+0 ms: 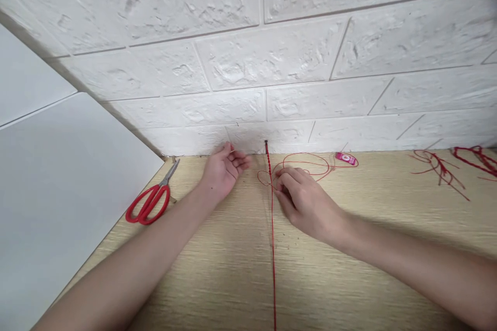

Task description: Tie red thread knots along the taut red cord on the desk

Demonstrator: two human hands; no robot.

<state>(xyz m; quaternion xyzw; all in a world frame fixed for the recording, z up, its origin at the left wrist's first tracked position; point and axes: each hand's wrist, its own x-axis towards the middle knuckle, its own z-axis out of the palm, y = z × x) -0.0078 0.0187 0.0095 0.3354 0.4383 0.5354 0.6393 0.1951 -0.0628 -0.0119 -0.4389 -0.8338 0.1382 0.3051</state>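
A red cord (273, 248) runs straight from a dark fixing point (266, 141) at the wall's foot down past the near edge of view. Its upper part is thicker, a knotted red section (269, 163). Just right of this section, my right hand (305, 199) pinches a thin red thread, whose loop (264, 178) crosses the cord. My left hand (223, 170) is raised left of the cord, near the wall, its thumb and fingers curled together; what they pinch, if anything, is too fine and blurred to tell.
Red-handled scissors (149, 204) lie left beside a white panel (77, 191). More thread loops (306, 164) spread to the right, by a pink tag (345, 159). Red thread scraps (442, 168) and a braided red cord (476, 159) lie far right. A white brick-patterned wall (233, 62) rises behind.
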